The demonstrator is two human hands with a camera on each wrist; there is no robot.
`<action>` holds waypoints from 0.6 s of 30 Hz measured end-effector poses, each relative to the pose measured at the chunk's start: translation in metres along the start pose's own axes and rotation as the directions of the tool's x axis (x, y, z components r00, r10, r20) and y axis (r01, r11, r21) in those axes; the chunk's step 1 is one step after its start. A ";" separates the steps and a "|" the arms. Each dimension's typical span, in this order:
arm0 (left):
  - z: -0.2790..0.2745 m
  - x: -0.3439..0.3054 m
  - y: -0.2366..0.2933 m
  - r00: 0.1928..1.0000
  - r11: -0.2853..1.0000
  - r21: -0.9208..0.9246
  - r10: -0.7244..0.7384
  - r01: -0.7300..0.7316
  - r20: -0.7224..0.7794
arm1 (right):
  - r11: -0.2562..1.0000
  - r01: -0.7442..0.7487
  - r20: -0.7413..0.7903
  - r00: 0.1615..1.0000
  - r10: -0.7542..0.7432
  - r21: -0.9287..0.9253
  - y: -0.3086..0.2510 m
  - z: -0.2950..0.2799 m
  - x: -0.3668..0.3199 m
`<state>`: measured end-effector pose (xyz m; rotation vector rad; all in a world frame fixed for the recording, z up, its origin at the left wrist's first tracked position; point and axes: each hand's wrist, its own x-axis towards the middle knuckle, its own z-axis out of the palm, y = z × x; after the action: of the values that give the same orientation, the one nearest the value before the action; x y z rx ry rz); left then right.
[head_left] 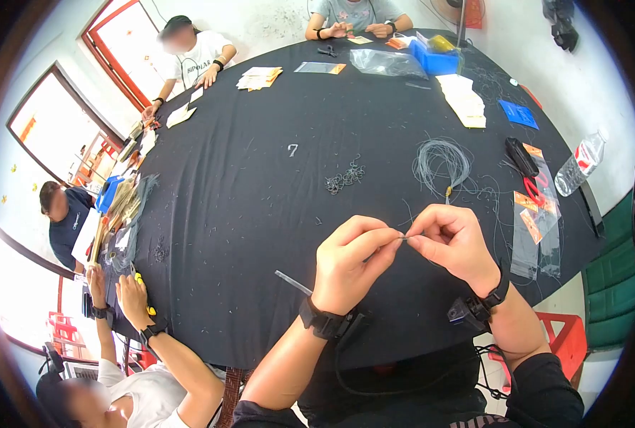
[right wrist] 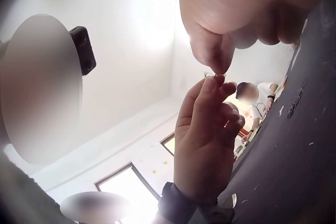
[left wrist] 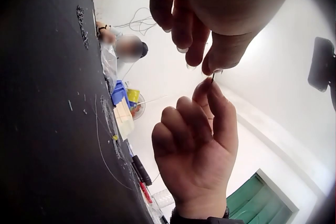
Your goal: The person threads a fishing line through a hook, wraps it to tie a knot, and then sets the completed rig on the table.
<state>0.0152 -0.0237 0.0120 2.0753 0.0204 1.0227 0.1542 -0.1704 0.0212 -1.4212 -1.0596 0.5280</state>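
Note:
Both hands meet above the near side of the table, thumbs and index fingers tip to tip. My left hand [head_left: 353,260] pinches one end of a small, thin, dark hook-like piece [left wrist: 213,76]. From the other side, my right hand [head_left: 456,242] pinches it too, its other fingers curled in toward the palm. The fingertips hide most of the piece; in the right wrist view a fine curved bit [right wrist: 208,75] sticks out beside them. Beyond the hands lie a heap of small dark hooks [head_left: 344,176] and a coil of grey line [head_left: 442,165].
A black cloth covers the table [head_left: 246,214]. To the right are plastic bags [head_left: 526,246], red-handled scissors [head_left: 535,191], a black pouch [head_left: 521,157] and a water bottle [head_left: 581,164]. A clear tube [head_left: 292,282] lies by the left wrist. Other people sit around the table.

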 end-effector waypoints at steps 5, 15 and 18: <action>0.001 -0.001 0.002 0.997 0.998 0.004 -0.060 0.060 -0.049 | 0.999 0.021 -0.031 0.999 -0.022 -0.028 -0.001 0.003 0.000; 0.000 0.002 0.005 0.989 0.996 0.004 -0.087 0.088 -0.117 | 0.993 0.060 -0.068 0.995 -0.067 -0.105 0.002 0.002 0.001; -0.015 0.008 0.003 0.983 0.988 0.082 -0.121 0.133 -0.135 | 0.993 0.055 -0.087 0.994 -0.065 -0.106 0.004 0.002 0.004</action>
<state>0.0097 -0.0133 0.0241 2.0562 0.2665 1.0936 0.1559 -0.1655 0.0182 -1.4855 -1.0664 0.3663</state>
